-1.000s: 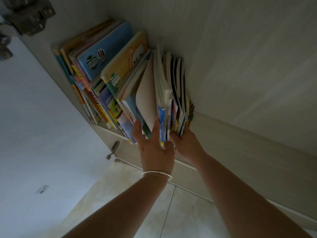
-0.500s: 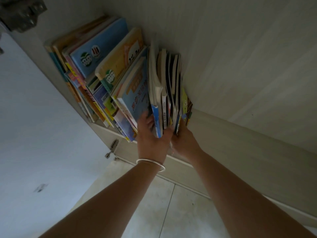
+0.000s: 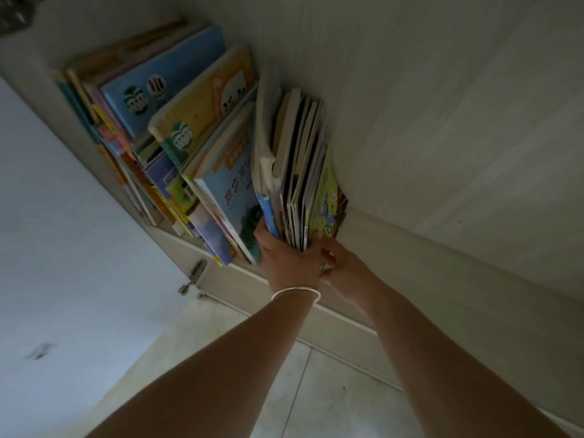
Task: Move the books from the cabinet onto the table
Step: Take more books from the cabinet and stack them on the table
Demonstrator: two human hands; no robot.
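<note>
While every book point(image 3: 221, 172) is seen in the cabinet point(image 3: 442, 121), a thin bundle point(image 3: 297, 184) at the row's right end is pinched between both hands point(image 3: 313, 260); none has been carried off yet

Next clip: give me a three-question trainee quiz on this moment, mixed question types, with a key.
1. True or false: the left hand, which wears a thin silver bracelet, grips the lower edges of the bundle of thin upright books at the right end of the row.
2. Which book leans just left of that bundle? A) the light-blue softcover with orange banner B) a red hardback C) a black binder
3. Fill in: the right hand touches the yellow-green picture book, which stands next to the pale cabinet ____.

Key: 1 true; 2 A; 3 wall
</note>
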